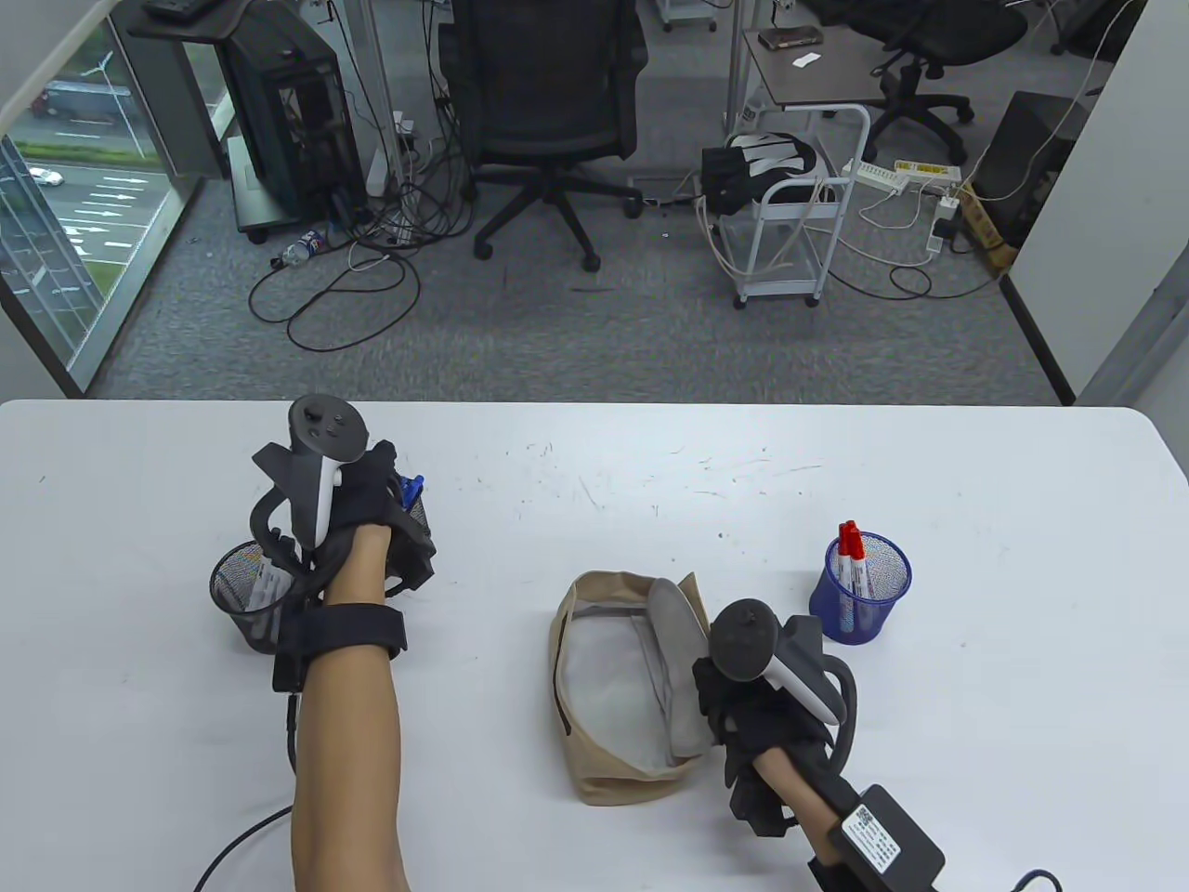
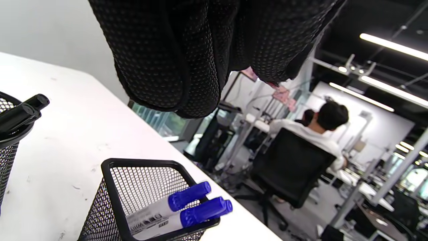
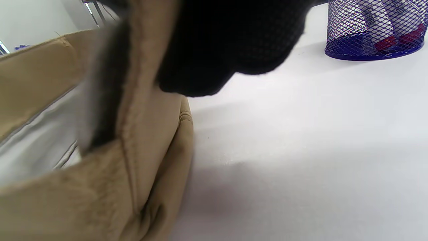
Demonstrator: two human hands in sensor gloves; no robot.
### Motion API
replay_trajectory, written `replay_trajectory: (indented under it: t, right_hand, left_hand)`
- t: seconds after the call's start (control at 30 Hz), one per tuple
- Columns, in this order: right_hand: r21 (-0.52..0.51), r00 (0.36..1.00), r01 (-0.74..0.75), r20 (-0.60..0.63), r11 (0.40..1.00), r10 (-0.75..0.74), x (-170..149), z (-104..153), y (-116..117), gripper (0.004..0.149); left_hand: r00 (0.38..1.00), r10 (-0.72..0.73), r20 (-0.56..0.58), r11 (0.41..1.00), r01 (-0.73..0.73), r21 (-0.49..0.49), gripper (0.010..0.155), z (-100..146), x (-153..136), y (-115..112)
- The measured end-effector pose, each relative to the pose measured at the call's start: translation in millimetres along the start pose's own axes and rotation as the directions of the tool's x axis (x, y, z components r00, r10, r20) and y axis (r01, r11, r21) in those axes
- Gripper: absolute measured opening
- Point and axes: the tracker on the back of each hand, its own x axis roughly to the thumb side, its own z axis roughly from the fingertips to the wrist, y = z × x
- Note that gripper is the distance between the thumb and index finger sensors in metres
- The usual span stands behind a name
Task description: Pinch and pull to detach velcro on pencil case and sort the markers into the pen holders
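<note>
The beige pencil case [image 1: 604,771] lies open at the table's middle front, showing only grey lining. My right hand [image 1: 711,692] pinches its raised flap [image 3: 133,100] at the right side; a gloved finger [image 3: 227,50] lies over the flap's edge. My left hand [image 1: 385,483] hovers over a square black mesh holder [image 2: 140,162] with three blue markers [image 2: 187,207] in it. Its fingers [image 2: 187,67] hang close together and hold nothing. A round black mesh holder [image 1: 237,581] with black markers [image 2: 23,112] stands to the left. Red markers [image 1: 853,557] stand in a blue mesh holder [image 1: 868,613].
The white table [image 1: 743,483] runs to a far edge just beyond the holders. Cables trail from both wrists over the front of the table. Office chairs, a cart and a seated person are in the room beyond.
</note>
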Motion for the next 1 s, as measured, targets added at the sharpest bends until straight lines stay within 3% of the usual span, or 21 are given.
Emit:
replay_trajectory:
  t: [0.2, 0.37, 0.5, 0.73, 0.87, 1.0]
  right_hand:
    - [-0.002, 1.0, -0.001, -0.002, 1.0, 0.001, -1, 0, 0, 0.058]
    - [0.001, 1.0, 0.007, -0.005, 1.0, -0.007, -1, 0, 0, 0.058]
    - [0.003, 1.0, 0.009, -0.007, 1.0, -0.009, -1, 0, 0, 0.058]
    - [0.002, 1.0, 0.009, -0.011, 1.0, -0.009, -2, 1, 0, 0.058]
    - [0.003, 1.0, 0.009, -0.012, 1.0, -0.009, -2, 0, 0, 0.058]
    - [0.002, 1.0, 0.006, -0.014, 1.0, -0.006, -1, 0, 0, 0.058]
  left_hand:
    - [0.988, -0.076, 0.138, 0.997, 0.077, -0.006, 0.056, 33, 11, 1]
    - [0.933, -0.194, 0.303, 0.978, 0.206, -0.009, 0.059, 81, 16, -14]
    - [0.866, -0.259, 0.427, 0.957, 0.291, -0.009, 0.063, 119, 8, -36]
    - [0.75, -0.325, 0.576, 0.906, 0.422, -0.039, 0.076, 160, -19, -86]
    - [0.766, -0.294, 0.572, 0.872, 0.46, -0.168, 0.082, 169, -35, -110]
    - [0.74, -0.313, 0.595, 0.834, 0.514, -0.2, 0.084, 174, -48, -129]
